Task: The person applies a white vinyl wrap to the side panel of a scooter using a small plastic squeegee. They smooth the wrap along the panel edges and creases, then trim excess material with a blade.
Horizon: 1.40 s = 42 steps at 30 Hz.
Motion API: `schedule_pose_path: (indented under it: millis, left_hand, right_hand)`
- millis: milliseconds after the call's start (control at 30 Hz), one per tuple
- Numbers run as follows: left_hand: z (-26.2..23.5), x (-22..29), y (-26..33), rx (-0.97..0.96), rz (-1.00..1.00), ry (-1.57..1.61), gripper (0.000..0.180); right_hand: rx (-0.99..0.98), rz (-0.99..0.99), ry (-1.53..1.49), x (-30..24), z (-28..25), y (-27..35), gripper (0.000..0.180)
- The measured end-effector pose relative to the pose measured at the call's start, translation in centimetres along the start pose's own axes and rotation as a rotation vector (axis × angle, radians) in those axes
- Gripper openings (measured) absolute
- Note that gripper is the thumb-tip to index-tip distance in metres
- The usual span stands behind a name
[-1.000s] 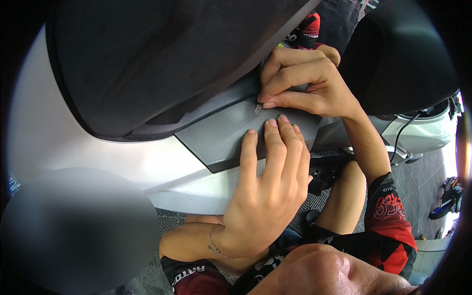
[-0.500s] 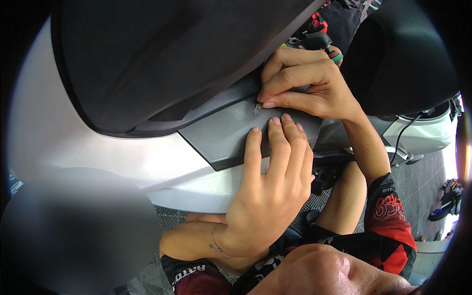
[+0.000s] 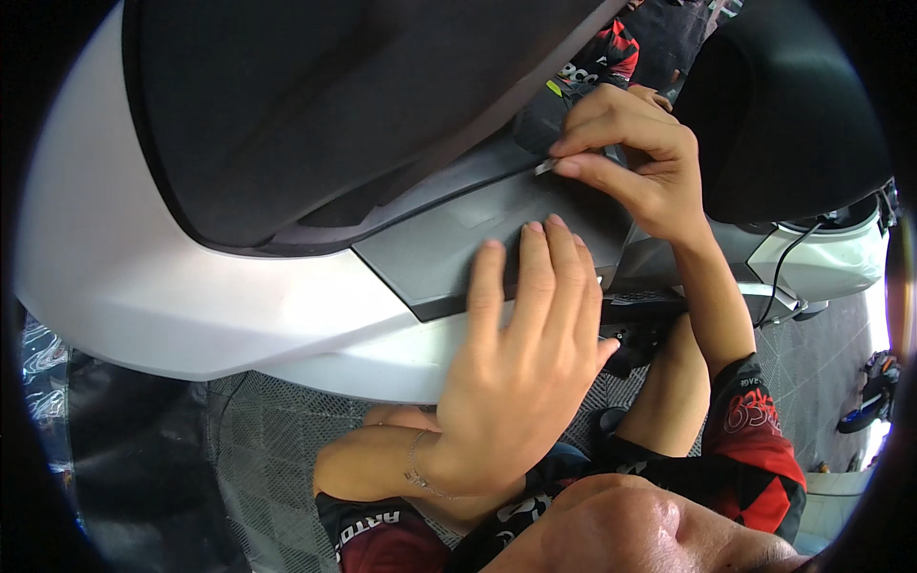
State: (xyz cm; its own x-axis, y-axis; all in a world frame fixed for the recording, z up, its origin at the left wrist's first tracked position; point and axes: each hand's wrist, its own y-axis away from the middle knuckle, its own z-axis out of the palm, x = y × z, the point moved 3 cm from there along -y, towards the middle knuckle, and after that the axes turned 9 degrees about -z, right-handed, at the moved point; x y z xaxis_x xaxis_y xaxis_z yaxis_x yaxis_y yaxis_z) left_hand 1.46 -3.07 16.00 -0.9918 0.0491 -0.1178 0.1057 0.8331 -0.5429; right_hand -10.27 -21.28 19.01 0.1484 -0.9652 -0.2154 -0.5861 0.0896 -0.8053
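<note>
My left hand lies with its fingers outstretched and fingertips resting on a grey panel set into the white bodywork of what looks like a scooter. Above and to its right, my right hand pinches a small, thin, silvery piece between thumb and forefinger. The piece is over the panel's upper edge, beside the dark seam; whether it touches there I cannot tell. Its kind is too small to make out. A faint pale rectangular patch shows on the panel left of my fingertips.
A large black seat-like part overhangs the panel. White bodywork curves away left. Beyond my right hand are a co-worker's hand and red-black sleeve. Another black seat stands at right, with a hanging cable.
My right hand has moved up and right along the panel, carrying the small silvery piece. My left hand stays nearly in place. A dark tool near the co-worker is out of sight.
</note>
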Motion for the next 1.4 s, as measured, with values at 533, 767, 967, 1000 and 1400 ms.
schedule_pose_path:
  millis: [533, 767, 967, 1000, 1400]
  left_hand:
    - [-0.4, -0.1, -0.3, 0.191, -0.187, -0.146, 0.087]
    - [0.4, 1.7, -0.9, 0.263, -0.043, 0.197, 0.06]
    - [0.2, 2.3, -1.0, 0.38, 0.152, 0.196, 0.047]
    - [0.1, 2.3, -1.0, 0.368, 0.167, 0.189, 0.044]
    - [-0.7, 0.7, 1.6, 0.447, 0.248, 0.348, 0.018]
  right_hand:
    - [0.382, 0.315, -0.087, -0.9, -1.1, 12.9, 0.022]
    - [0.38, 0.073, 0.097, -4.2, 0.6, 13.3, 0.027]
    - [0.366, 0.029, 0.043, -5.7, 0.1, 12.7, 0.031]
    - [0.362, 0.029, 0.031, -5.9, 0.1, 12.6, 0.031]
    - [0.138, -0.053, -0.055, -6.5, -0.7, 10.9, 0.029]
